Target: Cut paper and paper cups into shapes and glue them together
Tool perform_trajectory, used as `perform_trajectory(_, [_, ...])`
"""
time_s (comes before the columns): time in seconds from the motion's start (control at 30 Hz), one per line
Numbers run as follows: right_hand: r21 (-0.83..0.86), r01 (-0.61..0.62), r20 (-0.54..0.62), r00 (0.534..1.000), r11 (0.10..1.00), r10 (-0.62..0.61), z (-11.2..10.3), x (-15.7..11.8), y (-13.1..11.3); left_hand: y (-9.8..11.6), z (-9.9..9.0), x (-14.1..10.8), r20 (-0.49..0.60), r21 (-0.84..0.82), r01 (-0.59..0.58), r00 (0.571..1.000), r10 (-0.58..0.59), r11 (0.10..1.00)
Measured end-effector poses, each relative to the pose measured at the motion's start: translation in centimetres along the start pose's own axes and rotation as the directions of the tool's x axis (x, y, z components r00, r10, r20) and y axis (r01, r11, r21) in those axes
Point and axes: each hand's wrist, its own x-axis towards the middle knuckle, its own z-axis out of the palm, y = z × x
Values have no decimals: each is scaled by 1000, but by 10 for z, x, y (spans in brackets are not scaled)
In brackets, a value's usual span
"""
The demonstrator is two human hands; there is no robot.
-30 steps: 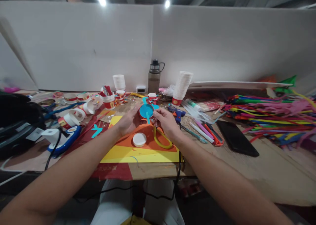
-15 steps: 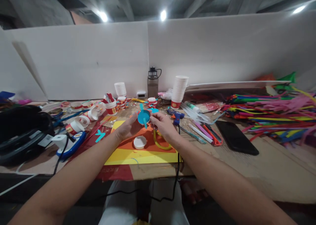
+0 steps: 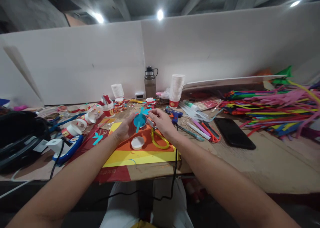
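A small round blue piece [image 3: 140, 120] with blue strips sticking out at its top and bottom is held up by my left hand [image 3: 126, 128], whose fingers wrap its left side. Just right of it, my right hand [image 3: 161, 121] has its thumb and fingers brought together; whatever they hold is too small to make out. Below the hands a white round lid [image 3: 137, 143] lies on orange and yellow paper [image 3: 120, 158]. Yellow-handled scissors [image 3: 160, 145] rest under my right hand. A cut blue paper piece [image 3: 97, 139] lies to the left.
A blue glue gun [image 3: 177, 115], a stack of paper cups [image 3: 177, 91] and a bottle [image 3: 150, 84] stand behind. Pens, a black phone [image 3: 234, 133] and colourful pipe cleaners [image 3: 270, 111] lie right. A blue-and-white power strip [image 3: 71, 149] sits left; a black cable hangs over the front edge.
My right hand has come slightly away from the blue piece, with its fingers lifted. The blue piece is tilted differently. The whole view has shifted a little.
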Motion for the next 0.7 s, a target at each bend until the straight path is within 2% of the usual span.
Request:
perform_trajectory(0.17, [35,36,38,999,999,-37,0,-1,-1,-6,-1,0,-32,21,11,999,-11,1000])
perform_trajectory(0.43, [49,101,64,992,994,-104,2,-1,0,-10,-4,1,-11,12,6,1000,-6,1000])
perform_trajectory(0.6, [56,88,66,994,995,-92,2,-1,1,-7,-2,0,25,53,-12,1000,11,999])
perform_trajectory(0.7, [92,74,84,993,993,-82,2,-2,0,-7,-3,-1,9,46,-14,1000,13,999])
